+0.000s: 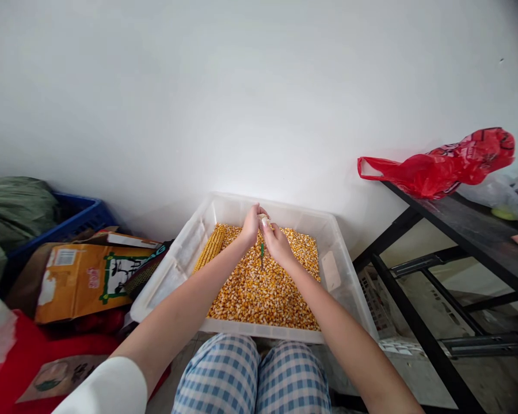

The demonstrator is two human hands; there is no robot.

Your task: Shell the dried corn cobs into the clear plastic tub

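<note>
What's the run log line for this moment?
left hand, right hand: together on pale piece | bin: loose kernels, unshelled corn, green-handled tool

Two hands (251,225) (277,244), one plastic bin (172,282), one green-handled tool (262,250), one blue crate (84,215)

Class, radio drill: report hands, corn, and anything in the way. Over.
Left hand and right hand closed around what looks like a cob, mostly hidden. Loose kernels below, in tub. Possible obstruction: green-handled tool on kernels.
</note>
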